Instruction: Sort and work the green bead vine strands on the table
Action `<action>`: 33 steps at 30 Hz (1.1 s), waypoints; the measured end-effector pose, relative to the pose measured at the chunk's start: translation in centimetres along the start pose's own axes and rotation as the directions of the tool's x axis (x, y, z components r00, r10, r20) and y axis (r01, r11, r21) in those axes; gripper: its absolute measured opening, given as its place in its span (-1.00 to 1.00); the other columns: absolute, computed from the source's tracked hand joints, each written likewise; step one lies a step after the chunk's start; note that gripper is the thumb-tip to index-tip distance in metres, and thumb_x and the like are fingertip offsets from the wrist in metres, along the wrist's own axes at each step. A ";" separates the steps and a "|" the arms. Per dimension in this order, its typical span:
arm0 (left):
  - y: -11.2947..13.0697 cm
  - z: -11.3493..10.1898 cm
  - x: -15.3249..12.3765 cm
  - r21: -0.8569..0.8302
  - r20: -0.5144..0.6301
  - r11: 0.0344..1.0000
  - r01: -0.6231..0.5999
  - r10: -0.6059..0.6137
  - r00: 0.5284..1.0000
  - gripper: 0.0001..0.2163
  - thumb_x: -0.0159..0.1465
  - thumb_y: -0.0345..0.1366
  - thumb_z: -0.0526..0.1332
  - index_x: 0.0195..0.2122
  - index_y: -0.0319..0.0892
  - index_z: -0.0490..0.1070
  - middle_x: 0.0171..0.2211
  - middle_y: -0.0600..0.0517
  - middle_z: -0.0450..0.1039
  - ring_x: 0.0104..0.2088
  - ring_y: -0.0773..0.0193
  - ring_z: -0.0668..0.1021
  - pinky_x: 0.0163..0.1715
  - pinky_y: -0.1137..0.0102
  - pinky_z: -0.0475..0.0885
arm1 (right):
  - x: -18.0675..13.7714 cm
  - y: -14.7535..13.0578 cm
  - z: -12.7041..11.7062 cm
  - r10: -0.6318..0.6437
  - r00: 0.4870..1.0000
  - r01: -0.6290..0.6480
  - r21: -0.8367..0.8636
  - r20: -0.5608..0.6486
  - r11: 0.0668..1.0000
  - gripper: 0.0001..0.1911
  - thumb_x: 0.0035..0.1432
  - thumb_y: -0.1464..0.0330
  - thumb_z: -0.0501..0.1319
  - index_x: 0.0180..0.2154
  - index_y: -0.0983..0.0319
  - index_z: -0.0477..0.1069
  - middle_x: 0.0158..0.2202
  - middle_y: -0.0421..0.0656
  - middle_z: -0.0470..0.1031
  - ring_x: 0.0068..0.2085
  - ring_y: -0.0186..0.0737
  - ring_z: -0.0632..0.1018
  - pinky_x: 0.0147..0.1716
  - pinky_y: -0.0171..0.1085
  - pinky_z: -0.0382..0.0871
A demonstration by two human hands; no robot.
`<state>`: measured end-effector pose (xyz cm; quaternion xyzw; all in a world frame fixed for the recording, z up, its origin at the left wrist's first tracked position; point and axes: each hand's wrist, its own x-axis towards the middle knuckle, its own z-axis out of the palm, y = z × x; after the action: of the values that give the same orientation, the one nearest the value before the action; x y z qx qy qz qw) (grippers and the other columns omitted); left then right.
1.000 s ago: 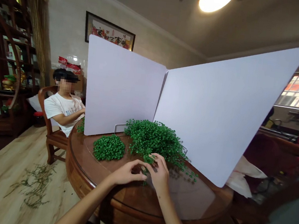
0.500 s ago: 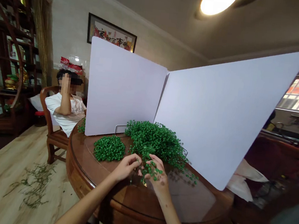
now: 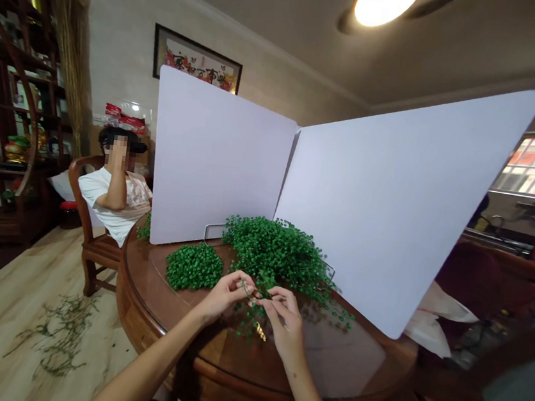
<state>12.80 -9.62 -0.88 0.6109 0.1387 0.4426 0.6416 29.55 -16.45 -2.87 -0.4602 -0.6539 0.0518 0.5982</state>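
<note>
My left hand (image 3: 226, 294) is closed in a pinch on a sprig of small round green berries (image 3: 248, 322), which dangles below the fingers over the table's near side. Close by on the right, my right hand (image 3: 286, 322) is closed too, its thumb and fingertips on the sprig's stem near the left fingertips. Just beyond the hands lies a large heap of green berry sprigs (image 3: 276, 246). A smaller, rounded pile of green berries (image 3: 194, 267) sits to the left of it. The stem between the fingers is partly hidden.
Two white panels (image 3: 223, 163) stand joined upright behind the heap on the round wooden table (image 3: 161, 327), with a wire stand (image 3: 213, 226) at their foot. Bare stems (image 3: 64, 332) litter the floor at left. A person in a white shirt (image 3: 120, 196) sits on a wooden chair (image 3: 95, 252).
My right hand has turned and drawn its fingertips in against the left hand's. The berry sprig, formerly against my right fingers, now hangs lower and under my left hand.
</note>
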 end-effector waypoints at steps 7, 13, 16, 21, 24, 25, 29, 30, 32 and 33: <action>-0.3 0.3 0.5 0.048 0.048 0.998 0.041 -0.043 0.998 -0.68 0.09 -0.16 0.40 -0.27 -0.26 0.43 -0.40 -0.01 0.51 -0.41 0.31 0.54 -0.34 0.42 0.42 | 0.2 0.0 0.4 0.139 0.988 -0.132 0.096 -0.071 0.987 -0.68 0.14 0.07 0.23 -0.37 0.21 0.39 -0.38 -0.17 0.36 -0.39 -0.24 0.44 -0.42 -0.31 0.39; -0.9 0.6 1.3 0.063 0.022 0.997 0.043 -0.044 0.999 -0.67 0.08 -0.14 0.40 -0.33 -0.25 0.36 -0.43 -0.03 0.56 -0.52 0.37 0.51 -0.43 0.46 0.39 | 0.0 -0.4 0.2 0.421 0.907 -0.419 0.166 0.024 0.893 -0.49 0.10 -0.10 0.15 -0.52 0.22 0.35 -0.59 -0.23 0.33 -0.51 -0.25 0.41 -0.50 -0.33 0.33; -1.0 0.7 1.4 0.139 0.013 0.990 0.037 -0.039 0.999 -0.68 0.06 -0.14 0.41 -0.36 -0.26 0.39 -0.51 0.03 0.51 -0.57 0.41 0.47 -0.53 0.52 0.32 | 0.0 -0.4 0.1 0.495 0.865 -0.502 0.168 0.083 0.848 -0.42 0.11 -0.14 0.10 -0.55 0.23 0.39 -0.59 -0.18 0.40 -0.51 -0.22 0.44 -0.50 -0.32 0.33; -0.7 1.0 1.3 0.147 -0.018 0.982 0.116 -0.115 0.993 -0.62 0.12 -0.02 0.32 -0.21 -0.22 0.38 -0.56 0.12 0.42 -0.73 0.49 0.32 -0.75 0.57 0.13 | 0.1 0.7 0.3 0.398 0.890 -0.439 0.180 0.222 0.880 -0.50 0.05 -0.09 0.21 -0.37 0.24 0.51 -0.49 -0.17 0.48 -0.51 -0.24 0.45 -0.53 -0.34 0.31; -0.6 0.8 1.3 -0.018 -0.092 0.978 0.209 -0.210 0.973 -0.54 0.13 0.07 0.27 -0.10 -0.12 0.27 -0.52 0.16 0.42 -0.78 0.49 0.26 -0.82 0.60 0.05 | -0.1 1.4 0.5 0.377 0.892 -0.429 0.205 0.250 0.880 -0.51 0.06 -0.06 0.22 -0.34 0.25 0.51 -0.48 -0.15 0.48 -0.48 -0.22 0.47 -0.53 -0.33 0.32; -0.6 0.6 1.3 -0.064 -0.107 0.963 0.262 -0.268 0.957 -0.54 0.13 0.13 0.24 -0.15 -0.12 0.26 -0.55 0.17 0.38 -0.79 0.49 0.23 -0.84 0.60 0.03 | -0.2 1.6 0.6 0.379 0.891 -0.431 0.207 0.248 0.878 -0.52 0.06 -0.06 0.22 -0.34 0.25 0.51 -0.48 -0.15 0.47 -0.47 -0.20 0.48 -0.53 -0.33 0.32; -0.7 -0.4 1.0 -0.171 0.056 0.826 0.538 -0.537 0.842 -0.45 0.14 0.30 0.01 -0.49 -0.17 0.22 -0.73 0.18 0.17 -0.84 0.47 0.13 -0.87 0.55 -0.03 | -0.5 1.9 0.8 0.375 0.893 -0.426 0.196 0.248 0.883 -0.55 0.07 -0.04 0.22 -0.37 0.24 0.49 -0.50 -0.16 0.46 -0.45 -0.20 0.48 -0.52 -0.32 0.33; -0.7 -0.6 0.9 -0.192 0.127 0.803 0.564 -0.550 0.826 -0.46 0.16 0.28 -0.01 -0.54 -0.17 0.21 -0.75 0.16 0.15 -0.84 0.45 0.15 -0.87 0.53 -0.03 | -0.5 1.9 0.9 0.374 0.894 -0.423 0.190 0.247 0.886 -0.55 0.07 -0.04 0.22 -0.38 0.24 0.48 -0.52 -0.17 0.46 -0.47 -0.21 0.47 -0.52 -0.32 0.33; -0.4 -0.9 0.7 -0.258 0.239 0.801 0.540 -0.488 0.839 -0.53 0.17 0.15 0.00 -0.57 -0.19 0.24 -0.75 0.08 0.20 -0.80 0.37 0.26 -0.87 0.50 0.02 | -0.5 1.8 0.9 0.391 0.890 -0.435 0.183 0.234 0.881 -0.54 0.04 -0.06 0.23 -0.39 0.24 0.48 -0.55 -0.18 0.44 -0.52 -0.24 0.45 -0.55 -0.32 0.33; -0.2 -0.8 0.6 -0.301 0.269 0.813 0.498 -0.429 0.862 -0.58 0.16 0.08 0.03 -0.55 -0.21 0.29 -0.71 0.03 0.26 -0.76 0.32 0.33 -0.85 0.49 0.07 | -0.5 1.8 1.0 0.409 0.884 -0.452 0.188 0.228 0.872 -0.52 0.02 -0.07 0.24 -0.40 0.24 0.47 -0.56 -0.19 0.44 -0.55 -0.25 0.44 -0.57 -0.32 0.33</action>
<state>12.60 -8.61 -1.05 0.4689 0.1390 0.2299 0.8414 29.62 -15.28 -4.59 -0.5138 -0.5752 0.3031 0.5598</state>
